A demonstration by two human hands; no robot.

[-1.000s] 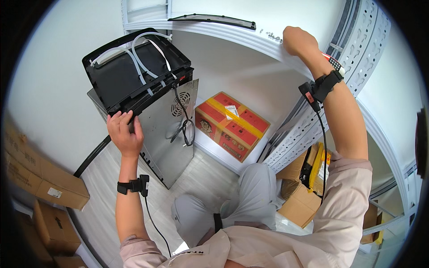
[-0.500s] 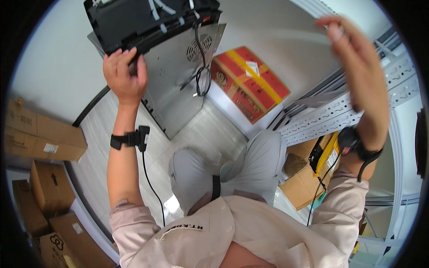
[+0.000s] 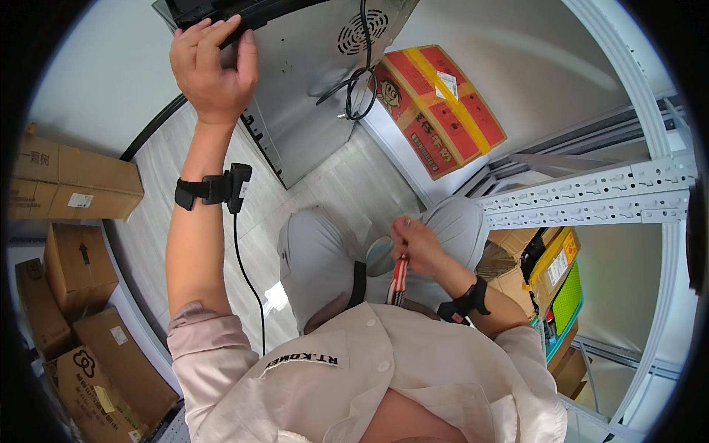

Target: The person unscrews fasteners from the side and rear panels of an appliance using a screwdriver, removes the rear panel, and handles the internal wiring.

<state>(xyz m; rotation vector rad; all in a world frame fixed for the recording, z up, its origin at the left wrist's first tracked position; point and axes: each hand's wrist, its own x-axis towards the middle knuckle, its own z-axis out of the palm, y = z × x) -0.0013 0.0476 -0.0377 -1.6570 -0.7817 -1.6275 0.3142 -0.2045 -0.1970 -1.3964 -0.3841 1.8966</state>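
My left hand (image 3: pixel 216 72) is closed over the lower edge of a black plastic unit (image 3: pixel 284 13) at the top of the view, fingers on top and thumb spread beneath. Under that edge is a grey metal panel (image 3: pixel 299 111) with a round vent grille and a looped black cable (image 3: pixel 360 96). Low in front of my knees, my right hand (image 3: pixel 419 245) is closed round a slim red-and-white striped thing (image 3: pixel 399 277); its checkered lower end hangs near my shirt, and its kind cannot be made out. Both wrists wear black straps.
A red carton with yellow tape (image 3: pixel 442 111) rests against the wall beyond the panel. Brown cartons (image 3: pixel 81 258) fill the left side. To the right is a white perforated shelf frame (image 3: pixel 583 196), with a yellow package (image 3: pixel 554 262) and a green tray (image 3: pixel 567 299) below it.
My right hand has come down from the raised upper right to my lap and now shows a striped thing. The left hand stays on the black unit, which sits higher in the view.
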